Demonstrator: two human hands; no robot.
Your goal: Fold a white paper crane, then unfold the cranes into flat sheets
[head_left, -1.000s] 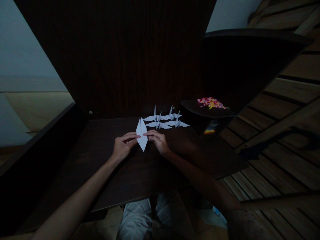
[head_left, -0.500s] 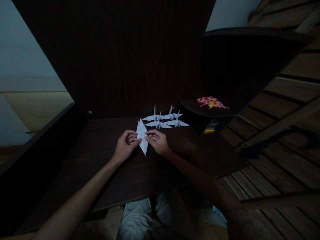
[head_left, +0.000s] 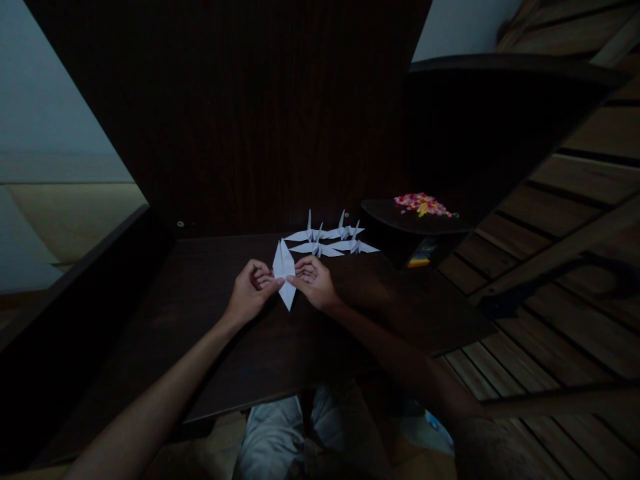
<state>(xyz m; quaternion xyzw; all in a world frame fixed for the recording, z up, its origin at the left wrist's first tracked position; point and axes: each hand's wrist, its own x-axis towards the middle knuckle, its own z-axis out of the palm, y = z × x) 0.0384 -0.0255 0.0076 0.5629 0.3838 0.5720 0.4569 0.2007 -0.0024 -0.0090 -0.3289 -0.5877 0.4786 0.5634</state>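
A white folded paper (head_left: pixel 285 263), long and diamond-shaped with a split upper point, is held between my two hands. My left hand (head_left: pixel 254 288) pinches its left edge, the thumb lying across the front and the other fingers curled beside and behind. My right hand (head_left: pixel 316 283) grips the right edge in the same way, its thumb on the middle of the paper. Just beyond, several white origami cranes (head_left: pixel 318 249) stand close together on the dark desk (head_left: pixel 210 360), their wings spread and their thin points up.
A curved shelf (head_left: pixel 373 208) at the right bears a pile of small pink, red and yellow pieces (head_left: pixel 423 204). A dark upright panel (head_left: pixel 250 120) rises behind the desk. A raised side board (head_left: pixel 75 273) bounds the left. Wooden slats (head_left: pixel 575 267) lie at the right.
The folded paper has turned slightly more upright, its lower tip shifting a little left. My right hand's fingers have moved slightly, and its thumb now lies further across the paper.
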